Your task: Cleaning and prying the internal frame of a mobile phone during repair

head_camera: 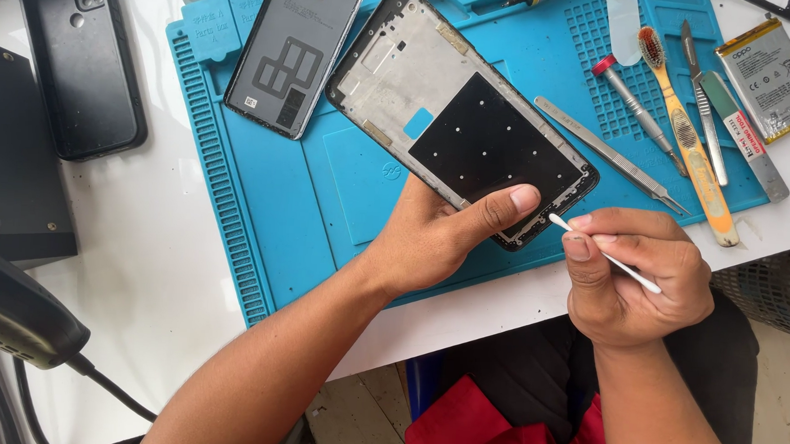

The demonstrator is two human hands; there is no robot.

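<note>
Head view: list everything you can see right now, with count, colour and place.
phone frame: 1, silver and black, over the mat, held at its near end
white stick: 1, white, thin, tip near frame's near corner
back cover: 1, grey, mat top left
work mat: 1, blue, on white table
phone case: 1, black, left of mat
tweezers: 1, silver, mat right
brush: 1, yellow handle, mat right
battery: 1, silver and gold, far right
left hand: holds frame
right hand: pinches stick
</note>
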